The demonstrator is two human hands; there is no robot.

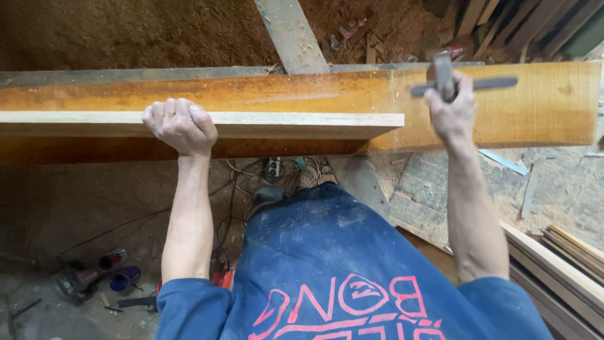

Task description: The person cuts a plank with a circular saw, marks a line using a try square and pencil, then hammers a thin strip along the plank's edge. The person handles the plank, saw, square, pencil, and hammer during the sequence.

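Sawdust and wood shavings coat the workshop floor beneath a long orange-brown timber beam with a glossy, streaked face. On its near edge rests a pale, smooth plank, flat and square-ended. Left hand is clenched over the plank's edge, knuckles up. Right hand is closed around a grey metal tool with a long straight bar, held above the beam. Stacked boards lie at lower right; power tools sit on the floor at lower left.
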